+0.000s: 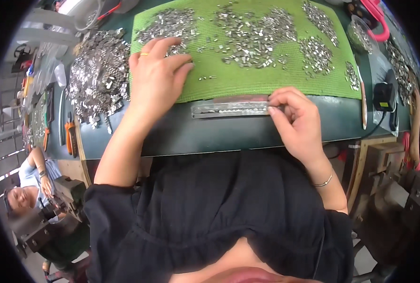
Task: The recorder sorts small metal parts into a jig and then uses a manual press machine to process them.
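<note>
My left hand (157,75) is over the left part of a green textured mat (205,84), its fingers curved and apart, with no held piece visible. Its fingertips are beside a pile of small shiny metal pieces (169,23). A few loose pieces (207,77) lie on the mat to the right of its thumb. My right hand (297,115) grips the right end of a long, narrow metal fixture (229,109) between thumb and fingers. The fixture lies along the mat's front edge, with a row of small bright pieces in its slot. The curled fingers partly hide its right end.
More metal pieces (257,37) spread over the mat's middle and right. A large heap of metal parts (99,75) sits left of the mat, near orange-handled pliers (70,134). A clear tub (359,35) and a black box with a cable (384,96) stand right. Another person (35,184) works at far left.
</note>
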